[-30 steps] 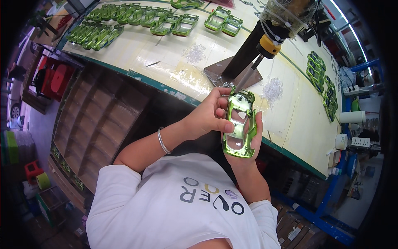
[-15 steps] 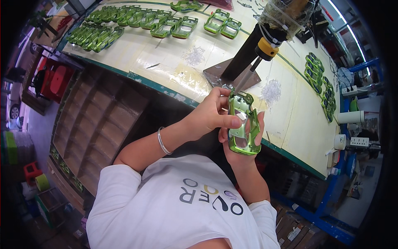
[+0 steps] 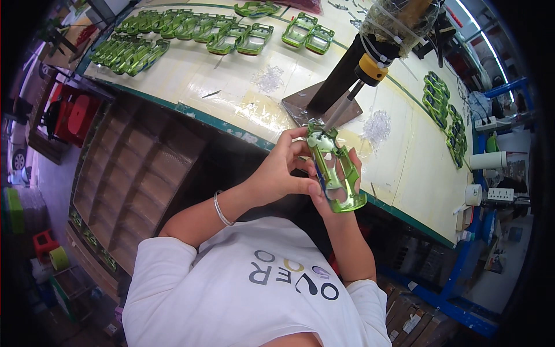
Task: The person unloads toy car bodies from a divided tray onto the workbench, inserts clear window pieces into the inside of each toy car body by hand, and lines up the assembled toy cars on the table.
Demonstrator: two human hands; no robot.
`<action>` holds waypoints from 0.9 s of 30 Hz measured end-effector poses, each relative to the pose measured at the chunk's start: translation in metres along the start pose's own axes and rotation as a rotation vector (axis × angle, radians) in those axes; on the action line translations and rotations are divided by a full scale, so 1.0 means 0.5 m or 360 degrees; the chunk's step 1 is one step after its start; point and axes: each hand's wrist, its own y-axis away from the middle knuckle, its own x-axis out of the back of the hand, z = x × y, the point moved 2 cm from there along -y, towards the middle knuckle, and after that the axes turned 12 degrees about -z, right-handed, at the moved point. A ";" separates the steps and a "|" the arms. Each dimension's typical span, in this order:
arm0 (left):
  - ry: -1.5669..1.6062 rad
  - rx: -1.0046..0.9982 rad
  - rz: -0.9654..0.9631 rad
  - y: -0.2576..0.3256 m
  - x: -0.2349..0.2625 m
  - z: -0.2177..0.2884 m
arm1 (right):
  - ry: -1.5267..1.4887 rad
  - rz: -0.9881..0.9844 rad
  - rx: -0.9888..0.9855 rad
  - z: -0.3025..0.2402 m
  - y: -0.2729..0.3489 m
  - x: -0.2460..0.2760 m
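A translucent green toy car body shell (image 3: 337, 173) with open window areas is held tilted near the table's front edge. My left hand (image 3: 287, 173) closes on its left side, the fingers by the upper end and the thumb at the left edge. From below and behind, my right hand (image 3: 321, 203) grips it, with fingers showing along its right side. The metal rod (image 3: 344, 107) of a stand-mounted tool with a yellow collar (image 3: 370, 70) points down at the shell's upper end. Whether its tip touches the shell I cannot tell.
Several green car shells (image 3: 254, 39) stand in rows at the far left, and more (image 3: 437, 101) line the right side. Clear plastic scraps (image 3: 377, 128) lie beside the tool's base plate (image 3: 293, 106). A brown divided tray (image 3: 130, 156) stands left of me.
The shell has turned, its upper end shifting left and its lower end slightly right. My left thumb has slid from the shell's face to its left edge.
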 end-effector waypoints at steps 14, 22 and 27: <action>-0.0227 -0.0232 -0.0213 0.033 -0.025 0.020 | -0.0592 -0.0599 -0.0307 -0.033 -0.012 0.025; -0.0275 -0.0212 -0.0232 0.037 -0.031 0.022 | -0.0594 -0.0546 -0.0318 -0.035 -0.007 0.024; -0.0247 -0.0204 -0.0227 0.037 -0.030 0.021 | -0.0581 -0.0672 -0.0371 -0.037 -0.011 0.028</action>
